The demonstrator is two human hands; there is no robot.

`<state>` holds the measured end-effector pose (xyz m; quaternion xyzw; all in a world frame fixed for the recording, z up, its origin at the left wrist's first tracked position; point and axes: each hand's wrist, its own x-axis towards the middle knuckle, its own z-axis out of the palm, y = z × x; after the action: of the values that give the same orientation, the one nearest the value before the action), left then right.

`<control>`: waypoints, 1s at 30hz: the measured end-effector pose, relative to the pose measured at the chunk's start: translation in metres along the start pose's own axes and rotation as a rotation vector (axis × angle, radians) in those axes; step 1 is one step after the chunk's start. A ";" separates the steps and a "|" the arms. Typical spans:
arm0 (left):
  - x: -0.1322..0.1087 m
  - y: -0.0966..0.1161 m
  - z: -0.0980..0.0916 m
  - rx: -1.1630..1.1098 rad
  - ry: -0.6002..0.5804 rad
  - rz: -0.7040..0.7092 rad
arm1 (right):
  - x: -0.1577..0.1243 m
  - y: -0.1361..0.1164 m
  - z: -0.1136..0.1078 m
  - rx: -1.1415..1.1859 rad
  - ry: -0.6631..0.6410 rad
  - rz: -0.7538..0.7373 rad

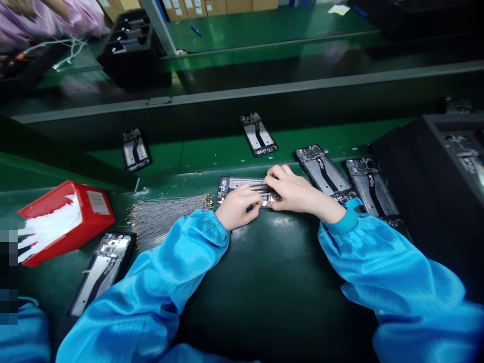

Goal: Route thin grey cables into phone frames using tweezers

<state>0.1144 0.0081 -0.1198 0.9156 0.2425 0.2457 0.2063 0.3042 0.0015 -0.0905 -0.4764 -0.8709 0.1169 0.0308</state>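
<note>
An opened phone (223,189) lies sideways on the green bench, its circuit boards and metal frame showing. My left hand (240,205) rests over its near edge with thumb and fingers curled together; what they pinch, if anything, is hidden. From the right, my right hand (293,190) bends over the phone's other end. Its fingers close on a thin dark tool that looks like tweezers (260,187), lying low across the phone. Beside my left forearm is a spread bundle of thin grey cables (166,214) with gold-coloured ends.
More opened phones lie about: one at far left (136,149), one behind my hands (259,134), two at right (325,171), one at lower left (102,272). A red bin (94,212) holds white strips. A black box (423,166) stands right. Across the rail, a person's pink sleeve shows.
</note>
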 end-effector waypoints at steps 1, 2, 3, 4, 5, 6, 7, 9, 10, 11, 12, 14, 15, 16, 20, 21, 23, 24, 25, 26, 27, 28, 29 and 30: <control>0.000 0.000 0.000 -0.010 -0.003 0.004 | 0.000 0.000 0.000 0.007 -0.005 0.006; 0.000 0.000 -0.001 -0.018 -0.009 0.007 | 0.000 -0.001 -0.001 0.014 -0.010 0.014; 0.000 0.000 -0.001 -0.023 -0.015 0.010 | 0.000 -0.002 -0.001 0.021 -0.015 0.023; 0.001 0.000 -0.001 -0.025 -0.026 0.011 | 0.000 -0.002 0.000 0.028 -0.016 0.032; 0.001 0.000 -0.001 -0.026 -0.040 0.014 | 0.000 -0.003 0.000 0.037 -0.013 0.040; 0.001 0.000 -0.002 -0.023 -0.057 0.016 | -0.001 -0.003 0.001 0.046 -0.005 0.048; 0.002 0.000 -0.002 -0.019 -0.072 0.016 | -0.002 -0.004 0.002 0.054 0.006 0.057; 0.002 0.001 -0.003 -0.010 -0.099 0.016 | -0.004 -0.005 0.005 0.073 0.038 0.070; 0.002 0.001 -0.004 -0.005 -0.107 0.014 | -0.006 -0.005 0.006 0.085 0.055 0.074; 0.002 0.002 -0.004 0.000 -0.111 0.013 | -0.008 -0.006 0.007 0.097 0.070 0.077; 0.002 0.002 -0.004 0.004 -0.111 0.010 | -0.009 -0.006 0.008 0.109 0.083 0.075; 0.001 0.001 -0.003 0.013 -0.101 0.003 | -0.011 -0.006 0.010 0.127 0.101 0.068; 0.000 0.001 -0.002 0.018 -0.095 0.000 | -0.012 -0.006 0.010 0.133 0.103 0.064; 0.000 0.000 -0.002 0.022 -0.089 -0.003 | -0.012 -0.006 0.010 0.138 0.101 0.060; 0.000 0.000 -0.001 0.045 -0.082 -0.007 | -0.013 -0.005 0.010 0.153 0.092 0.049; 0.000 0.000 0.000 0.052 -0.085 -0.001 | -0.013 -0.005 0.010 0.152 0.093 0.051; 0.000 0.000 0.000 0.064 -0.093 0.015 | -0.012 -0.006 0.010 0.143 0.094 0.066; 0.000 0.001 0.000 0.069 -0.097 0.021 | -0.012 -0.007 0.010 0.137 0.090 0.078; 0.000 0.000 0.000 0.073 -0.102 0.024 | -0.011 -0.008 0.009 0.130 0.086 0.091; 0.000 0.000 0.000 0.077 -0.108 0.024 | -0.011 -0.009 0.009 0.124 0.083 0.103; 0.000 0.000 0.000 0.080 -0.117 0.023 | -0.010 -0.010 0.010 0.118 0.081 0.111; 0.000 0.000 0.000 0.085 -0.124 0.021 | -0.010 -0.011 0.010 0.115 0.079 0.115; -0.001 0.001 0.000 0.094 -0.125 0.016 | -0.010 -0.012 0.011 0.113 0.082 0.114; -0.002 0.001 0.000 0.111 -0.119 0.006 | -0.010 -0.013 0.011 0.115 0.090 0.112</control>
<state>0.1133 0.0062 -0.1197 0.9393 0.2402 0.1778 0.1687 0.2972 -0.0154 -0.0978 -0.5264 -0.8326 0.1466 0.0906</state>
